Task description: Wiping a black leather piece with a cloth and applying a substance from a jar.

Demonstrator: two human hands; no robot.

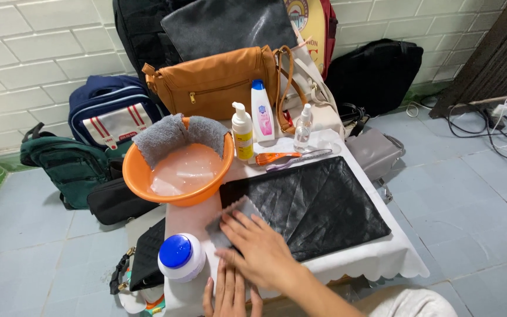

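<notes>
A flat black leather bag (318,205) lies on a small table covered with a white cloth (382,258). My right hand (256,246) presses a small grey cloth (233,212) flat against the bag's near left corner, fingers spread over it. Below it, my left hand (230,293) rests flat and open on the white cloth at the table's front edge, holding nothing. A white jar with a blue lid (180,256) stands just left of both hands.
An orange basin (177,173) of soapy water with a grey towel (180,136) on its rim sits at the back left. Behind the bag stand three bottles (262,111), a brush (277,157) and a tan handbag (218,82). Backpacks and bags crowd the tiled floor around.
</notes>
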